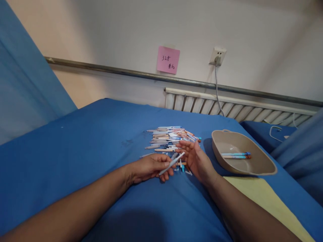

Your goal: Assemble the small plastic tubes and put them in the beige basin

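Between the thumb and fingers of my left hand (155, 167) is a pen barrel (165, 169), pale grey, tilted up to the right with a white end. My right hand (196, 161) is beside that white end, palm turned inward and fingers stretched out; nothing shows in its grasp. Behind both hands lies a pile of pen parts (164, 135), with grey and tan barrels on the left and thin white and coloured pieces on the right. Smaller white and blue pieces (182, 168) lie partly hidden beneath my hands.
A beige plastic basin (262, 164) stands on the right, holding two blue-and-brown pens (234, 155). A yellow cloth or sheet (262, 195) lies in front of it. Blue fabric (101, 134) covers the table. At the back are a radiator (194, 104), a pipe and a plugged-in cable.
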